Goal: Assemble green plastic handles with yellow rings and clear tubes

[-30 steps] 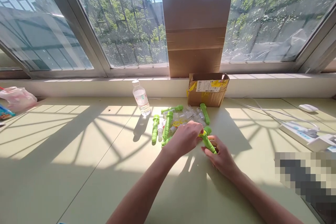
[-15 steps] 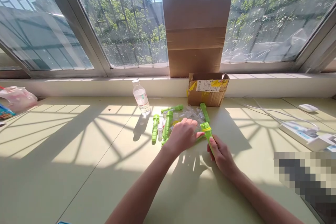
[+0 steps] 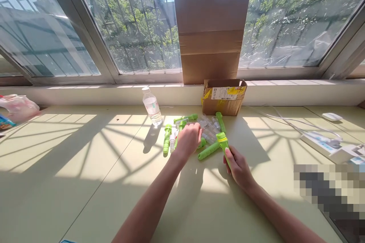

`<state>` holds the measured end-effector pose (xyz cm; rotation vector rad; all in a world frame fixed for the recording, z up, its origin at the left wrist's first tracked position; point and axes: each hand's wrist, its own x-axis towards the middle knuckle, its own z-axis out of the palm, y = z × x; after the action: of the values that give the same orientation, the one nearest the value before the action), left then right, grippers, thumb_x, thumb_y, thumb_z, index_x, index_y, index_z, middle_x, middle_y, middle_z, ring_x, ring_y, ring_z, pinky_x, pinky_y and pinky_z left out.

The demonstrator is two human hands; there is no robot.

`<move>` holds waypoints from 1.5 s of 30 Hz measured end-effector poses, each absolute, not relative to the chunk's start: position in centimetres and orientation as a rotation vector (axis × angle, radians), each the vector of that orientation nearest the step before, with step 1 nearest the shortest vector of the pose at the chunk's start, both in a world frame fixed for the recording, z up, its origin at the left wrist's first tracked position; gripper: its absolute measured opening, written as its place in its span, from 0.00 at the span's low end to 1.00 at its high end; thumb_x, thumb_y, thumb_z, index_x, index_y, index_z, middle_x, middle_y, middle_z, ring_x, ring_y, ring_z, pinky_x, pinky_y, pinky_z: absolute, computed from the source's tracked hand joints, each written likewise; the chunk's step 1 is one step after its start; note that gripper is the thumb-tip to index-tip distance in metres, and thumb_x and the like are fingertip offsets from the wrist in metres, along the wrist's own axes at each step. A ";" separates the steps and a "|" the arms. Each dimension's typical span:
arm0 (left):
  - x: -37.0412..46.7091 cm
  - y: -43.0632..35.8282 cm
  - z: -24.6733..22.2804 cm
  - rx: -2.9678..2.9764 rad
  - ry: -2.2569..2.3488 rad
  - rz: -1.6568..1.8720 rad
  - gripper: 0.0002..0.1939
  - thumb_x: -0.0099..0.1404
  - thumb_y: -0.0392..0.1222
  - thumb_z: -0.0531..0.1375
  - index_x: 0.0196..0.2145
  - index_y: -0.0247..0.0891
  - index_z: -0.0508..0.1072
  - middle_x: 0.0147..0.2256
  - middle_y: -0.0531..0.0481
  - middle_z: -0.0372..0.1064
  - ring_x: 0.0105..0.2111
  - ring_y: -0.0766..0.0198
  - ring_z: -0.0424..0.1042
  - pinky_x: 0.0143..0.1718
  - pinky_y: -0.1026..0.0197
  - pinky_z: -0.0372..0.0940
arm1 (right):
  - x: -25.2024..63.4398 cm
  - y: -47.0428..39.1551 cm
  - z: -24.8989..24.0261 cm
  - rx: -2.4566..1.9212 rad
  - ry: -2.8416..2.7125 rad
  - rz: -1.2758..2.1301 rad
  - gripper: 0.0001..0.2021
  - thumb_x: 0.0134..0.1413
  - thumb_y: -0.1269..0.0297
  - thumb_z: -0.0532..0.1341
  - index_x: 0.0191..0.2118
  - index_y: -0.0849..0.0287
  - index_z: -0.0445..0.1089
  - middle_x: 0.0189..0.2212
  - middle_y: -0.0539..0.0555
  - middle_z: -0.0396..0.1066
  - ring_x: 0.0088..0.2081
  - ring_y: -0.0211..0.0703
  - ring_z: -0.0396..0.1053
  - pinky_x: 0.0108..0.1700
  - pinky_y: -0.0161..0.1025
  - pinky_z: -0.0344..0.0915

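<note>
Away from the green plastic tube [image 3: 223, 147] with its threaded end [image 3: 220, 136] and yellow ring [image 3: 222, 140], the left hand [image 3: 188, 139] has moved left over the pile; its fingers curl, tips hidden, so I cannot tell whether they hold anything. Right of the pile, the right hand [image 3: 238, 165] has its fingers clamped round the tube's lower part; keeping that grip low and steady should leave the threads free. Just left lies a second green tube [image 3: 208, 152]; on the far side stands a brown cardboard box [image 3: 224, 105].

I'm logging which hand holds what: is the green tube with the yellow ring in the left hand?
No, the right hand grips that green tube, while the left hand is apart from it.
</note>
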<state>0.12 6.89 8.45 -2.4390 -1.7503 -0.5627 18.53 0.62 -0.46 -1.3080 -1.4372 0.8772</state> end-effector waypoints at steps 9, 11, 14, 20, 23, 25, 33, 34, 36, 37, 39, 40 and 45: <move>1.5 10.0 8.9 -2.516 -1.905 -0.420 0.13 0.67 0.40 0.51 0.46 0.36 0.69 0.43 0.39 0.72 0.47 0.51 0.68 0.46 0.54 0.62 | 18.3 0.6 -0.4 -1.314 -1.453 0.829 0.18 0.64 0.52 0.48 0.26 0.57 0.59 0.20 0.46 0.58 0.21 0.34 0.56 0.23 0.34 0.53; 1.9 10.5 8.7 -2.516 -1.892 -0.412 0.12 0.65 0.38 0.53 0.46 0.37 0.69 0.43 0.39 0.72 0.49 0.50 0.67 0.49 0.51 0.60 | 18.3 0.6 -0.3 -1.322 -1.459 0.825 0.18 0.64 0.52 0.49 0.27 0.57 0.59 0.19 0.45 0.58 0.20 0.34 0.56 0.23 0.33 0.52; 2.3 11.1 8.0 -2.499 -1.889 -0.392 0.13 0.62 0.33 0.55 0.45 0.37 0.70 0.41 0.38 0.73 0.49 0.48 0.67 0.51 0.45 0.57 | 18.2 0.5 0.0 -1.328 -1.465 0.824 0.18 0.64 0.52 0.49 0.26 0.56 0.58 0.18 0.45 0.56 0.20 0.34 0.56 0.23 0.34 0.52; 2.7 12.5 6.6 -2.437 -1.930 -0.397 0.17 0.54 0.28 0.60 0.42 0.38 0.70 0.39 0.38 0.74 0.48 0.44 0.67 0.55 0.35 0.50 | 18.0 0.3 0.5 -1.330 -1.476 0.820 0.18 0.64 0.53 0.49 0.26 0.56 0.58 0.17 0.44 0.56 0.19 0.35 0.55 0.24 0.35 0.53; 2.6 13.0 6.5 -2.427 -1.951 -0.437 0.16 0.53 0.26 0.59 0.41 0.37 0.71 0.38 0.37 0.74 0.48 0.43 0.68 0.55 0.33 0.47 | 18.0 0.4 0.4 -1.333 -1.480 0.815 0.17 0.64 0.53 0.48 0.26 0.55 0.57 0.15 0.44 0.54 0.19 0.35 0.55 0.23 0.35 0.51; 2.4 13.0 6.6 -2.441 -1.962 -0.474 0.16 0.53 0.25 0.58 0.40 0.36 0.71 0.35 0.38 0.74 0.47 0.44 0.69 0.55 0.34 0.46 | 18.0 0.4 0.3 -1.334 -1.478 0.826 0.17 0.64 0.53 0.48 0.27 0.55 0.57 0.15 0.44 0.55 0.18 0.35 0.55 0.23 0.35 0.51; 0.6 11.7 8.5 -2.478 -2.099 -0.865 0.20 0.61 0.41 0.59 0.51 0.38 0.64 0.36 0.44 0.75 0.40 0.54 0.73 0.49 0.50 0.61 | 18.1 0.4 0.5 -1.341 -1.484 0.812 0.18 0.64 0.52 0.48 0.26 0.56 0.58 0.14 0.44 0.55 0.18 0.36 0.55 0.23 0.35 0.52; 0.4 11.4 8.9 -2.461 -2.258 -1.157 0.23 0.59 0.42 0.61 0.52 0.37 0.63 0.37 0.44 0.75 0.38 0.55 0.74 0.45 0.53 0.64 | 18.1 0.4 0.5 -1.337 -1.487 0.811 0.18 0.64 0.51 0.49 0.26 0.56 0.59 0.15 0.44 0.56 0.18 0.35 0.56 0.23 0.35 0.52; 0.1 10.7 9.9 -2.398 -2.431 -1.581 0.28 0.58 0.44 0.62 0.53 0.35 0.60 0.39 0.43 0.75 0.35 0.57 0.74 0.38 0.56 0.67 | 18.2 0.5 0.5 -1.334 -1.489 0.807 0.18 0.64 0.51 0.49 0.26 0.56 0.59 0.15 0.44 0.56 0.19 0.35 0.56 0.23 0.34 0.52; 0.1 10.3 10.4 -2.398 -2.437 -1.673 0.28 0.59 0.46 0.62 0.54 0.35 0.59 0.40 0.42 0.74 0.36 0.59 0.74 0.37 0.59 0.67 | 18.2 0.5 0.4 -1.337 -1.491 0.804 0.18 0.64 0.51 0.49 0.26 0.56 0.59 0.15 0.45 0.56 0.19 0.35 0.56 0.23 0.34 0.52; 0.2 9.5 11.4 -2.405 -2.515 -2.105 0.32 0.57 0.46 0.65 0.54 0.34 0.57 0.40 0.41 0.73 0.37 0.60 0.75 0.38 0.60 0.68 | 18.3 0.6 0.2 -1.345 -1.504 0.792 0.19 0.64 0.51 0.48 0.25 0.56 0.59 0.15 0.44 0.56 0.18 0.35 0.56 0.22 0.34 0.52; 0.3 9.0 11.9 -2.447 -2.532 -2.222 0.33 0.56 0.46 0.66 0.54 0.34 0.57 0.39 0.41 0.73 0.37 0.60 0.75 0.39 0.60 0.68 | 18.3 0.6 0.1 -1.349 -1.514 0.782 0.19 0.64 0.51 0.48 0.25 0.56 0.59 0.15 0.44 0.55 0.18 0.35 0.55 0.22 0.34 0.52; 1.0 7.0 13.8 -2.654 -2.491 -1.955 0.34 0.56 0.46 0.65 0.56 0.39 0.55 0.35 0.49 0.70 0.32 0.65 0.72 0.36 0.61 0.68 | 18.3 0.5 0.0 -1.347 -1.560 0.704 0.17 0.63 0.51 0.49 0.29 0.56 0.62 0.15 0.45 0.57 0.18 0.36 0.57 0.23 0.34 0.54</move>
<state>0.99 6.99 13.77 -2.6540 -2.4911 -1.9549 18.29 0.51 0.01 -1.3466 -1.5604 0.7035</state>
